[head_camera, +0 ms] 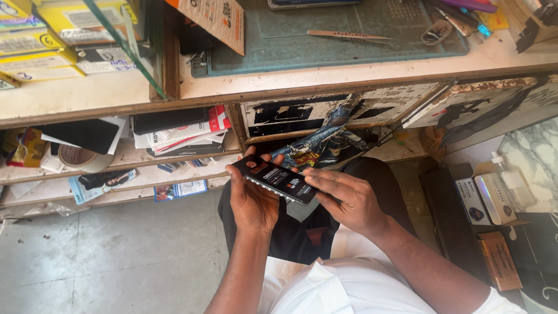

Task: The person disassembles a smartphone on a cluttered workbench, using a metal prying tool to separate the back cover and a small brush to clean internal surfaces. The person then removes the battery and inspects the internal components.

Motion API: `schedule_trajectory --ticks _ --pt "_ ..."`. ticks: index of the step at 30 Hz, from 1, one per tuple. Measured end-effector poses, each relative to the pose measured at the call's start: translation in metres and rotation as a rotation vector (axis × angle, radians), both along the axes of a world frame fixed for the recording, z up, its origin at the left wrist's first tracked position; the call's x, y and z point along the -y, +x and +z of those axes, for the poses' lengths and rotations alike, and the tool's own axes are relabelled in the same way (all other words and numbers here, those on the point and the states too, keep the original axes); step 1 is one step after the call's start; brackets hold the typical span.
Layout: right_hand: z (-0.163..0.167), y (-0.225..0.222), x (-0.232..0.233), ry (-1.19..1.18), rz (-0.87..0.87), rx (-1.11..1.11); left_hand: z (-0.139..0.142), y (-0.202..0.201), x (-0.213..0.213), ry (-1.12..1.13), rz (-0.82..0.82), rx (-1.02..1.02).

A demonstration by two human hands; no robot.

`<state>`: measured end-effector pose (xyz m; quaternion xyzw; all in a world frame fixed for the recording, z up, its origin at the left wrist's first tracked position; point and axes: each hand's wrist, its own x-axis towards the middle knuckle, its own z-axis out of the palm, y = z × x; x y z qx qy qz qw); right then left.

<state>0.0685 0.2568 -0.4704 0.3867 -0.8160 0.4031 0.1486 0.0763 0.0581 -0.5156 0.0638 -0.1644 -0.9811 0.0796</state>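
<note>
My left hand [251, 200] grips a flat black box [275, 178] with printed labels, thumb and fingers wrapped around its left end. The box is tilted over my lap. My right hand [347, 197] rests its fingers on the box's right end and lower edge. A crumpled blue printed bag [325, 145] sits just behind the box, under the counter's edge.
A worn wooden counter [349, 72] carries a green mat [302, 40] with tweezers [349, 36]. Shelves at left hold papers, a tape roll [81, 158] and yellow boxes [35, 46]. Small boxes and a white bottle [514, 183] stand at right. The grey floor [116, 256] lies below.
</note>
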Motion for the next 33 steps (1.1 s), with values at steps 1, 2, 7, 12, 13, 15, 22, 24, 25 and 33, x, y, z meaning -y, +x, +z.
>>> schedule_trajectory --ticks 1,2,7,12,13,15,22,24,25,33 --pt "0.0 -0.001 0.0 -0.006 0.0 -0.005 0.0 -0.001 0.0 -0.004 -0.003 0.005" --pt "0.0 -0.002 0.0 -0.012 -0.001 -0.009 0.001 -0.001 0.0 -0.007 -0.007 0.011" --pt "0.006 -0.005 0.0 -0.006 -0.002 -0.071 0.002 -0.006 0.0 -0.01 -0.023 0.031" --pt "0.017 -0.004 0.0 0.039 0.024 -0.134 -0.001 -0.009 -0.002 -0.021 -0.016 0.004" --pt "0.017 -0.004 -0.001 0.047 0.035 -0.135 -0.003 -0.008 -0.004 -0.023 -0.021 0.004" --pt "0.017 -0.004 -0.003 0.052 0.05 -0.127 -0.006 -0.01 -0.006 -0.031 -0.029 0.0" --pt "0.004 -0.01 -0.011 -0.07 -0.147 0.188 -0.002 -0.018 -0.014 -0.174 -0.057 0.15" --pt "-0.002 -0.014 -0.015 -0.115 -0.249 0.352 0.004 -0.017 -0.016 -0.209 -0.098 0.221" --pt "-0.005 -0.017 -0.018 -0.134 -0.294 0.414 0.006 -0.019 -0.015 -0.227 -0.103 0.201" --pt "-0.039 -0.032 -0.054 -0.623 -0.162 0.923 -0.008 -0.01 -0.009 -0.426 -0.165 0.185"
